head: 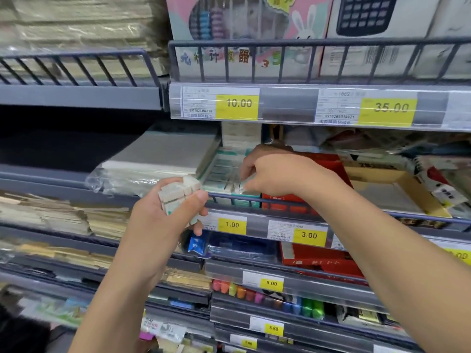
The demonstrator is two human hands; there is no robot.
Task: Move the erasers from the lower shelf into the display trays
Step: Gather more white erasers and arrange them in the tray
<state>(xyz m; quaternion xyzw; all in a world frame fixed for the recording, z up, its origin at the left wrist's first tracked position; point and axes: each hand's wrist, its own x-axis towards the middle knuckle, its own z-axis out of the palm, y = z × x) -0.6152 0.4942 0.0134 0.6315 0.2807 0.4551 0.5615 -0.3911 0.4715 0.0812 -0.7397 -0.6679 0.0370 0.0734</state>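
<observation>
The left hand [165,215] is gripping a stack of pale erasers [178,193] in front of the shelf rail, thumb curled across their front. The right hand [277,174] is reaching over the wire rail [254,200] with its fingers bent down, pinching one small eraser [239,191] at the front edge of a teal display tray [224,169]. The two hands are sitting apart, the left lower and nearer the camera.

The tray is holding rows of erasers, though blur is hiding any print on them. Just right of it a red box [328,161] is showing, partly covered by the right wrist. Left of the tray a wrapped pile of paper [158,159] is lying flat.

Yellow price tags are reading 1.00 [232,224] and 3.00 [309,235] below the rail, and 10.00 [239,103] and 35.00 [391,107] above. A calculator box [367,16] is being cut off by the top edge. Lower tags are reading 5.00 [271,283] and what looks like 8.80 [273,328]. The small print is too blurred to make out.
</observation>
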